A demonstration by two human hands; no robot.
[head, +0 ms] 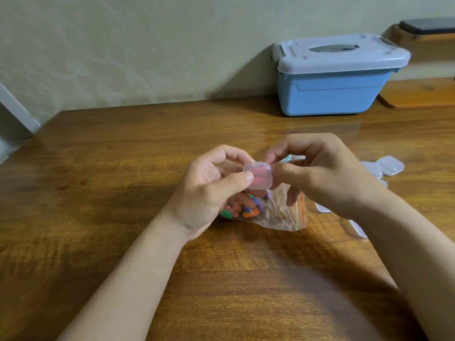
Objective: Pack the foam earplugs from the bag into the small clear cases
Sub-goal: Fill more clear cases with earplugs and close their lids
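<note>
left hand (209, 193) pinching case (258, 176) | right hand (320, 173) pinching case

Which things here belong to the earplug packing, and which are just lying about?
In the job: held case, red earplugs inside, pinched by left hand and right hand; bag; loose earplugs in it; spare clear cases.
Lying about: blue lidded box; wooden shelf.

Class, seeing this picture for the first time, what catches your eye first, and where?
The left hand and right hand meet mid-table, holding a small clear case with red earplugs inside. Under them lies a clear bag of colourful earplugs. A blue storage box stands back right.
</note>
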